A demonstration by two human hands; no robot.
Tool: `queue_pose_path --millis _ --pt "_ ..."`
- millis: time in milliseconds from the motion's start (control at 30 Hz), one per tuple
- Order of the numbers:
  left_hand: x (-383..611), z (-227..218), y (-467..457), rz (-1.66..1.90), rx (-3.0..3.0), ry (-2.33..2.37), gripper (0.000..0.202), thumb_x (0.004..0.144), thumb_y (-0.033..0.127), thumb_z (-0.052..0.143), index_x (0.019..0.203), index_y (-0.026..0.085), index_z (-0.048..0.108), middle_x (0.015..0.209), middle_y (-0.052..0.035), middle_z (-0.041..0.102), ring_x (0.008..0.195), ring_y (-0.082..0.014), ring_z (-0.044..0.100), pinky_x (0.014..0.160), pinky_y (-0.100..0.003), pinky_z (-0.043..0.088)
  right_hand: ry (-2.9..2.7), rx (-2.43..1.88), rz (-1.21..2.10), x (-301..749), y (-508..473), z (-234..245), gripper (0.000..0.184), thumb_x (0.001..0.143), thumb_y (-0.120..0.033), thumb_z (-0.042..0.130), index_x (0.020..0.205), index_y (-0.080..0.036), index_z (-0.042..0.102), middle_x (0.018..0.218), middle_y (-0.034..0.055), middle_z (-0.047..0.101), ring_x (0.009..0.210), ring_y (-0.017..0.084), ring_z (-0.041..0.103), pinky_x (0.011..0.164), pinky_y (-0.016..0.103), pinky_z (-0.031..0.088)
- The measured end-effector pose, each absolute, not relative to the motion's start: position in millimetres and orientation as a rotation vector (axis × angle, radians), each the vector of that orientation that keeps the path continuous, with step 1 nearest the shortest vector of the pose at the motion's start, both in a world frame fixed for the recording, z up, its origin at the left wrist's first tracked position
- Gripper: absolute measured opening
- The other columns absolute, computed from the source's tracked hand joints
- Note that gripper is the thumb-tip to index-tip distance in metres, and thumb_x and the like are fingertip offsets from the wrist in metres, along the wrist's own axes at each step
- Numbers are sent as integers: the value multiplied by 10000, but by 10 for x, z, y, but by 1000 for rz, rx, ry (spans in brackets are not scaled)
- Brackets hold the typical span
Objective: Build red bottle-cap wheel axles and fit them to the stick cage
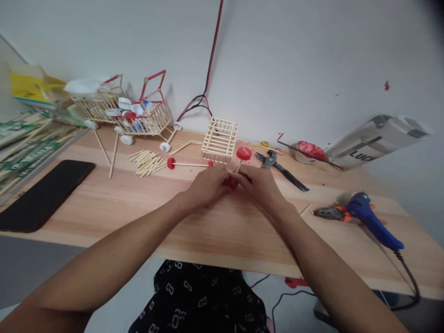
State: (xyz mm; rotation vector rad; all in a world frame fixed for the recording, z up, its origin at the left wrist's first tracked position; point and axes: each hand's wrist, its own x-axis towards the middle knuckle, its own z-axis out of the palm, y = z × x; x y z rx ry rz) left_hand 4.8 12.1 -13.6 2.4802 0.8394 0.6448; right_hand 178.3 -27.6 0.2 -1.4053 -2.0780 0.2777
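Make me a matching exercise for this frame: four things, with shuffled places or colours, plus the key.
Things
1. Phone-like slab
2. Glue gun
3. Slatted stick frame
4. Cap on the upright stick

Places or colours
A. Pale wood colour, beyond the hands
B. Red, just above the right hand in the picture
C. Black, at the left of the table
D. Blue, at the right

Pairs: 1-C, 2-D, 3-A, 4-B
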Motion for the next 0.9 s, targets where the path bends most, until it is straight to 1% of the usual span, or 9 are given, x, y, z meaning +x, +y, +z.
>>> queue_pose_path --millis 233,500,733,900 --pt "37 -143 138 612 2483 855 158 811 200 594 954 193 662 994 -64 639 938 -213 579 822 -366 483 -2078 -1406 258 1790 -270 6 316 902 -302 508 611 -189 459 576 -21 508 529 100 402 535 242 277" --pt "25 -129 150 562 2500 854 109 802 195 616 898 173 662 928 -61 628 864 -198 558 774 -340 456 -2103 -1452 199 1819 -271 1 293 892 -320 544 635 -181 520 581 -23 536 520 95 396 532 245 266" --pt "2 -110 165 587 2484 791 205 771 135 603 962 181 661 913 -45 641 838 -184 563 735 -300 436 -2071 -1413 186 1837 -293 55 323 908 -369 526 650 -174 541 566 -30 518 506 84 374 520 233 264" --pt "-1 -63 154 629 2445 746 266 734 80 581 962 184 671 875 -26 647 770 -157 557 693 -272 418 -2080 -1411 219 1855 -288 70 286 898 -345 544 670 -175 570 575 -31 538 510 83 386 520 230 269"
